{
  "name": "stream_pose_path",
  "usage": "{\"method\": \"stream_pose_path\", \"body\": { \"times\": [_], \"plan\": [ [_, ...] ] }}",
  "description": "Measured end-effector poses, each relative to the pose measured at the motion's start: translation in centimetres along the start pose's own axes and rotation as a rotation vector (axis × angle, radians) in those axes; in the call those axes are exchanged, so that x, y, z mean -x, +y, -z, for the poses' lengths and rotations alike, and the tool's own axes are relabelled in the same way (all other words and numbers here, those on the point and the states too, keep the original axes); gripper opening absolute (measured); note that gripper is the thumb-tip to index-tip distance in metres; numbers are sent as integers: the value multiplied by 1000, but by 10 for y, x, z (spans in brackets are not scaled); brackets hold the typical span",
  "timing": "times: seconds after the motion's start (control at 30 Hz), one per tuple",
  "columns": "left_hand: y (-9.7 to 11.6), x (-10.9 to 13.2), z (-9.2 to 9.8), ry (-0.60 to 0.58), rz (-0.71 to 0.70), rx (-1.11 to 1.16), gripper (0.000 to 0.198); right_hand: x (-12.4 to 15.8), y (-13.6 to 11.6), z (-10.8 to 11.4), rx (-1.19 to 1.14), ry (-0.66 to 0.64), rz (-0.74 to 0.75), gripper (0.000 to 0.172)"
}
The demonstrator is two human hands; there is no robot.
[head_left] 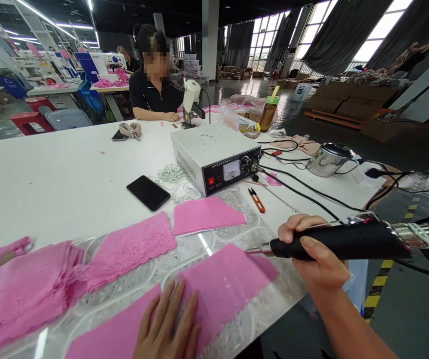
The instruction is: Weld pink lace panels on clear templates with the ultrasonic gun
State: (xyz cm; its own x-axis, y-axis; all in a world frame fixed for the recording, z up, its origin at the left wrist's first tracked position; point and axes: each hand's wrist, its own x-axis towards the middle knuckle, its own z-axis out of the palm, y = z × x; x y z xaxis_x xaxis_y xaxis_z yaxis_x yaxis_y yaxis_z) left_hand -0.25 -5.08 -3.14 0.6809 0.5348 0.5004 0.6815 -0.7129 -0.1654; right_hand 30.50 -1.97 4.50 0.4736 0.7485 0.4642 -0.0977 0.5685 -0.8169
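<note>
My left hand (171, 321) lies flat, fingers stretched, across the edges of two pink fabric pieces, one on the left (117, 329) and one on the right (229, 284). In my right hand (321, 249) is a black handheld tool (334, 242) with a thin metal tip, which points left. Its tip is at the upper right part of the right-hand pink piece; whether it presses the cloth I cannot tell. Under the pieces is a clear template sheet (252, 324) with curved outlines. Farther back on it lie a pink piece with a white edge (207, 215) and a pink lace piece (135, 249).
A control box (218, 149) with a dial stands mid-table, cables running right. Nearby are a phone (148, 193), orange thread snips (256, 200), a glass pot (330, 162) and a drink bottle (269, 113). Stacked pink lace (23, 284) lies left. A co-worker (156, 85) sits across the table.
</note>
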Motion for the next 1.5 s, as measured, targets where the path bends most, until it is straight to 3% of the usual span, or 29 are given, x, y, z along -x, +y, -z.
{"method": "stream_pose_path", "body": {
  "times": [0.93, 1.5],
  "plan": [
    [7, 4, 4, -25, 65, 59, 41, 1, 4, 3, 16, -19, -24, 6],
    [10, -7, 7, 63, 100, 135, 33, 1, 4, 3, 38, -51, -10, 5]
  ]
}}
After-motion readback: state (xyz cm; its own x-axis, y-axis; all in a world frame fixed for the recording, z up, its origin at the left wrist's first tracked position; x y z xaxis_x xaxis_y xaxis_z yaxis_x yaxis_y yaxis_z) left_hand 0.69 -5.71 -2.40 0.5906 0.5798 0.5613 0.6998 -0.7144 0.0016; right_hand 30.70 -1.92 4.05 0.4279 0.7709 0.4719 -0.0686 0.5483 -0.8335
